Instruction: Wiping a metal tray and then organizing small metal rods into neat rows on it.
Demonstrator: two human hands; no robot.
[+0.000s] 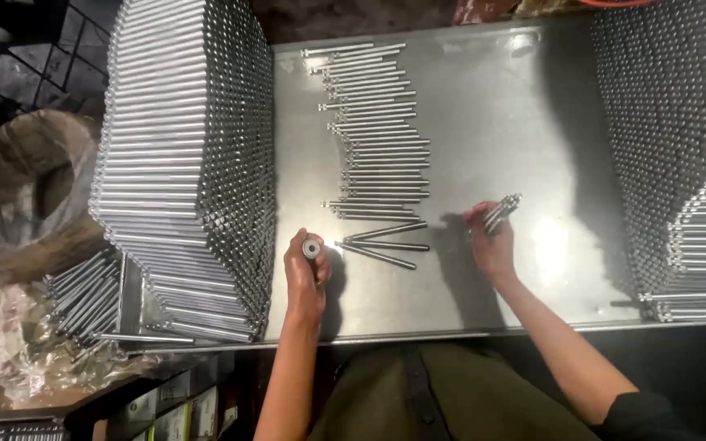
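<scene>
Steel everywhere: nearest the person, the left hand (306, 273) is closed around a short metal cylinder (312, 248), its round end turned up toward the camera, gripped upright so the end face shows. The right hand (492, 241) is curled shut on a small bundle of thin metal rods (503, 211), held together at one end so they fan slightly past the fingertips. Between the hands three loose rods (382, 243) lie splayed on the bare metal table (492, 114). Beyond them a row of rods (373, 131) lies side by side, parallel, heads roughly aligned. At either edge, tall stacks of rods (181, 155) rise in neat layers, laid lengthwise so they cannot roll.
</scene>
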